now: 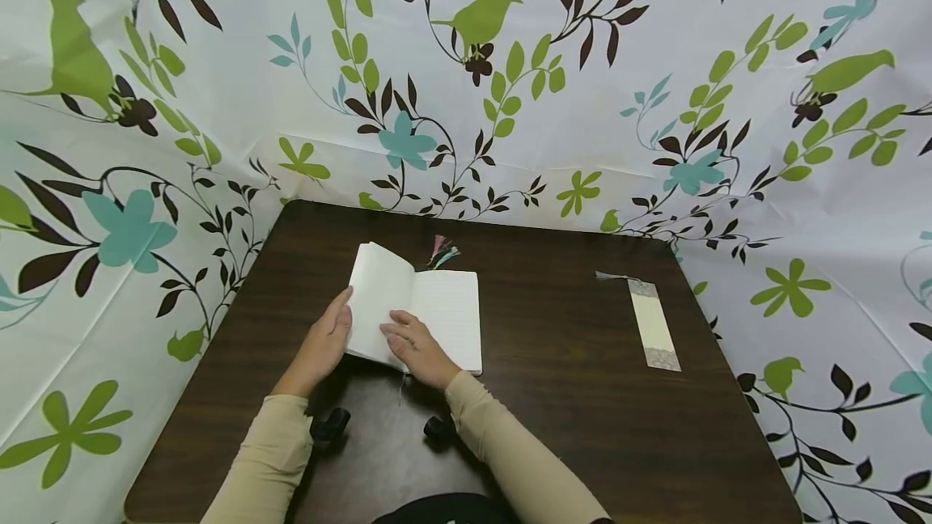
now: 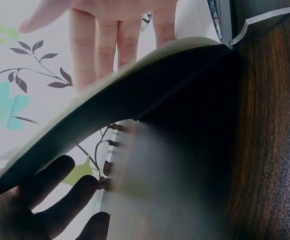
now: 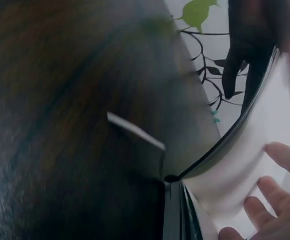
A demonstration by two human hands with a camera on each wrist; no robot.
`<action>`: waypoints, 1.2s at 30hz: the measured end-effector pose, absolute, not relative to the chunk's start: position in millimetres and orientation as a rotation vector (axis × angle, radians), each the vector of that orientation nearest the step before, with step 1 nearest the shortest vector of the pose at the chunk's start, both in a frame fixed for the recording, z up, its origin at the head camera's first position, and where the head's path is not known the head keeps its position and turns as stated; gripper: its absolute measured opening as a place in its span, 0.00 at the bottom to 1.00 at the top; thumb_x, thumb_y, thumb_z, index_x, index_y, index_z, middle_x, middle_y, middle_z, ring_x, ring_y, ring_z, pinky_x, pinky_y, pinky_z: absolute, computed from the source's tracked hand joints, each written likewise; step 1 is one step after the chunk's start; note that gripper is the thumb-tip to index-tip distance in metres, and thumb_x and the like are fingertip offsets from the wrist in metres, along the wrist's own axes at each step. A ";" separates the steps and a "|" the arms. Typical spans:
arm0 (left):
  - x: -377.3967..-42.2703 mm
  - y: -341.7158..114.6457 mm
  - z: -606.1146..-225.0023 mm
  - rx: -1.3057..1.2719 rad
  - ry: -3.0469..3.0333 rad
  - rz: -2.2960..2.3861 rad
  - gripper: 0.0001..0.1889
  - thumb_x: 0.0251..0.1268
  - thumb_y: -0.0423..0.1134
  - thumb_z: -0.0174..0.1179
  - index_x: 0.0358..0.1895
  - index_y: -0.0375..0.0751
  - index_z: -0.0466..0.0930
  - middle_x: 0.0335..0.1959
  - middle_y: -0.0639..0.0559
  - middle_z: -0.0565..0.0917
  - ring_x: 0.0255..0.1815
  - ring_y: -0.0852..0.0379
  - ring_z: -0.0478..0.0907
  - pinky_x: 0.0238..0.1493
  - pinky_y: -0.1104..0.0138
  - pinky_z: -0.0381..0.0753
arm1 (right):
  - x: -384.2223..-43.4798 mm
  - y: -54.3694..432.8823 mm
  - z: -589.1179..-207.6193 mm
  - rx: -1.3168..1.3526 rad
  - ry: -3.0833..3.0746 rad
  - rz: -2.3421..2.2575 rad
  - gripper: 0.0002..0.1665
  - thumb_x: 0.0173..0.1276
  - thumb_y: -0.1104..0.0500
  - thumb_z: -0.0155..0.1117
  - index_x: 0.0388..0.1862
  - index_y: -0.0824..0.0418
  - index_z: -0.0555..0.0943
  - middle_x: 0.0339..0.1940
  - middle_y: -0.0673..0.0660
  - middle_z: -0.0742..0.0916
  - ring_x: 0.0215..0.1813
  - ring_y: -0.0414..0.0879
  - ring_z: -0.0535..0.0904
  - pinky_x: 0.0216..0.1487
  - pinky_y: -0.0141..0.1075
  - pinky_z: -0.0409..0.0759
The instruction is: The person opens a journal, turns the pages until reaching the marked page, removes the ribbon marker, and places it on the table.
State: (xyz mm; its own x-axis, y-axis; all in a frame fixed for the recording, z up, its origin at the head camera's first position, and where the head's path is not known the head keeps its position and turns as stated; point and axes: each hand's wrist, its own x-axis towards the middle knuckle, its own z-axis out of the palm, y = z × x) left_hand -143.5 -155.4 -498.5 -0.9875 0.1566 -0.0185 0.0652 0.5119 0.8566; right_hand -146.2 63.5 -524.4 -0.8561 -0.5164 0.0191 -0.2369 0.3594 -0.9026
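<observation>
An open notebook [image 1: 446,322] with lined pages lies on the table, its left side raised and tilted. My left hand [image 1: 326,344] grips the left edge; the left wrist view shows its fingers [image 2: 67,200] beneath the dark cover [image 2: 100,107]. My right hand [image 1: 422,350] touches the left-hand page near the fold, its fingers [image 3: 279,160] spread over the white paper [image 3: 234,175]. From the notebook's top edge a pink and a teal tassel [image 1: 442,253] stick out. A thin pale ribbon [image 3: 135,131] hangs from the bottom of the spine.
A cream bookmark [image 1: 653,326] with patterned silvery ends and a tassel lies at the right of the dark wooden table [image 1: 553,427]. Cloth [image 1: 466,103] printed with birds and leaves hangs behind and at both sides. Black wrist mounts [image 1: 331,424] sit under the forearms.
</observation>
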 end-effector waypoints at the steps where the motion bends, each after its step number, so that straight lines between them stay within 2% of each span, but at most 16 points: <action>1: -143.4 -155.5 -498.2 0.195 2.652 1.486 0.31 0.86 0.50 0.36 0.81 0.37 0.48 0.77 0.27 0.59 0.75 0.28 0.59 0.70 0.34 0.57 | -146.1 63.7 -524.5 -0.702 2.397 -1.436 0.29 0.85 0.48 0.44 0.73 0.64 0.73 0.79 0.60 0.65 0.80 0.55 0.58 0.76 0.51 0.59; 5: -143.3 -156.5 -499.9 0.221 2.689 1.409 0.32 0.83 0.40 0.46 0.82 0.38 0.46 0.77 0.27 0.59 0.74 0.28 0.61 0.68 0.35 0.61 | -149.7 69.2 -526.9 -0.679 2.524 -1.344 0.27 0.83 0.50 0.48 0.71 0.64 0.74 0.78 0.61 0.67 0.79 0.56 0.59 0.76 0.51 0.59; 8: -142.8 -157.3 -501.6 0.246 2.708 1.389 0.34 0.80 0.34 0.49 0.82 0.38 0.45 0.77 0.27 0.58 0.74 0.28 0.60 0.69 0.35 0.61 | -154.5 77.6 -532.2 -0.575 2.729 -1.169 0.28 0.80 0.53 0.54 0.72 0.66 0.72 0.77 0.64 0.68 0.79 0.59 0.60 0.76 0.53 0.59; 11: -142.9 -157.3 -502.3 0.262 2.709 1.394 0.34 0.80 0.34 0.48 0.82 0.39 0.44 0.77 0.27 0.57 0.74 0.28 0.59 0.69 0.35 0.61 | -158.9 88.7 -539.6 -0.376 2.921 -0.904 0.34 0.77 0.52 0.59 0.75 0.68 0.67 0.78 0.68 0.66 0.79 0.62 0.58 0.77 0.55 0.56; 15: -143.1 -157.2 -503.4 0.262 2.706 1.391 0.34 0.80 0.35 0.48 0.82 0.38 0.44 0.77 0.26 0.57 0.74 0.28 0.59 0.69 0.35 0.60 | -162.4 102.7 -547.0 -0.092 2.994 -0.695 0.47 0.73 0.44 0.64 0.78 0.71 0.61 0.79 0.72 0.61 0.81 0.66 0.52 0.77 0.56 0.55; 20: -143.8 -157.5 -505.2 0.259 2.708 1.391 0.34 0.80 0.34 0.48 0.82 0.38 0.44 0.78 0.27 0.57 0.75 0.29 0.59 0.69 0.35 0.60 | -163.7 109.5 -546.1 0.009 2.981 -0.644 0.58 0.69 0.36 0.66 0.80 0.72 0.54 0.80 0.74 0.57 0.81 0.68 0.48 0.77 0.58 0.54; 27: -143.3 -156.9 -504.7 0.270 2.706 1.385 0.35 0.80 0.35 0.49 0.82 0.37 0.43 0.78 0.27 0.55 0.75 0.28 0.58 0.69 0.35 0.59 | -163.1 105.4 -538.3 0.013 2.984 -0.540 0.58 0.70 0.36 0.64 0.81 0.69 0.52 0.80 0.75 0.58 0.81 0.68 0.48 0.77 0.59 0.52; 36: -142.6 -156.4 -503.5 0.263 2.697 1.389 0.35 0.80 0.35 0.48 0.82 0.37 0.43 0.78 0.27 0.55 0.75 0.28 0.57 0.70 0.35 0.59 | -163.2 101.8 -533.5 0.038 2.986 -0.591 0.56 0.68 0.39 0.69 0.81 0.66 0.56 0.79 0.75 0.60 0.81 0.69 0.50 0.77 0.61 0.52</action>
State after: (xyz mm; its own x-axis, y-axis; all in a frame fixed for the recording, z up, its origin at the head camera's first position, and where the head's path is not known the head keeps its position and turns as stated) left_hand -142.6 -156.4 -503.5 -0.9805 0.1965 -0.0069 0.1086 0.5701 0.8143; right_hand -163.2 101.8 -533.5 -0.9950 0.0055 -0.0998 0.0431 0.9246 -0.3786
